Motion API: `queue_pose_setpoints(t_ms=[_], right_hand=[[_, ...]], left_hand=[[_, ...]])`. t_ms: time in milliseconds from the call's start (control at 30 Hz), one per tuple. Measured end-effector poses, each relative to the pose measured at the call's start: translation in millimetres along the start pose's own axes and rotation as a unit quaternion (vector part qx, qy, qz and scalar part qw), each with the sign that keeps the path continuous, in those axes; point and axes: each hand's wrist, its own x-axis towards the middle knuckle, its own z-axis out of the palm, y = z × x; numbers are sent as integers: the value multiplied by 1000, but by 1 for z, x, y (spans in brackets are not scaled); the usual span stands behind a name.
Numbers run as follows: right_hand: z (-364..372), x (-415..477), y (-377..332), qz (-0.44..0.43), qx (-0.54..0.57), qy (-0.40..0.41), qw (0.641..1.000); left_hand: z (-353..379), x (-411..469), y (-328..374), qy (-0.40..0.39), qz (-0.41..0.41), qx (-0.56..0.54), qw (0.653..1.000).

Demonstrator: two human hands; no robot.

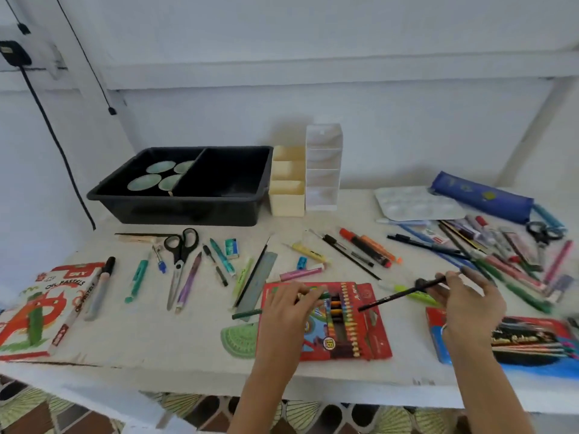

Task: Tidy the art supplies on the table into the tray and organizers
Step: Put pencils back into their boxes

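My left hand (289, 303) rests on the red crayon box (347, 327) near the table's front edge and pinches a green crayon (322, 295) over the open row of crayons. My right hand (466, 303) holds a black pencil (394, 295) above the table, its tip pointing left toward the box. A black two-part tray (181, 202) stands at the back, with round green dishes in its left half. Beside it stand a cream organizer (286, 198) and a white tiered organizer (322, 170).
Loose pens, markers, scissors (181, 245), a ruler (257, 281) and a green protractor (239, 339) lie across the table. An oil pastels box (40, 311) sits at the left edge. A paint palette (413, 203), a blue pencil case (482, 197) and a pencil heap fill the right.
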Motion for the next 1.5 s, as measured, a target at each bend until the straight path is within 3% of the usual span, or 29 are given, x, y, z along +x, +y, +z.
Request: queue_pose_setpoints(t_ms=[167,333,567,733,900,1000,1200,1333,1433,1500], right_hand=[[-22,-3,5,-79,-104,55,990],[-24,-17,13,-56,-85,26,995],[-14,-54,32,-32,-52,-66,996],[-11,-71,51,-47,-102,-72,991],[-11,-76,70,-117,-245,-69,960],[-7,-82,82,-184,-337,-67,921],[-4,-102,96,-274,-393,-110,871],[-9,-93,89,-233,-398,-131,878],[-12,-89,77,-165,-336,-149,915],[-14,-90,69,-168,-275,-156,934]], left_hand=[[18,-18,-1,-85,-38,36,995],[21,-27,-1,-131,-73,64,987],[28,-33,-4,-89,-73,18,993],[26,-33,-3,-90,-99,0,991],[29,-36,-6,-107,-104,-6,989],[30,-37,-6,-115,-110,-7,987],[26,-34,-2,-123,-107,14,987],[28,-36,-3,-88,-83,27,992],[27,-35,-2,-115,-61,38,991],[25,-32,3,-119,-47,33,991]])
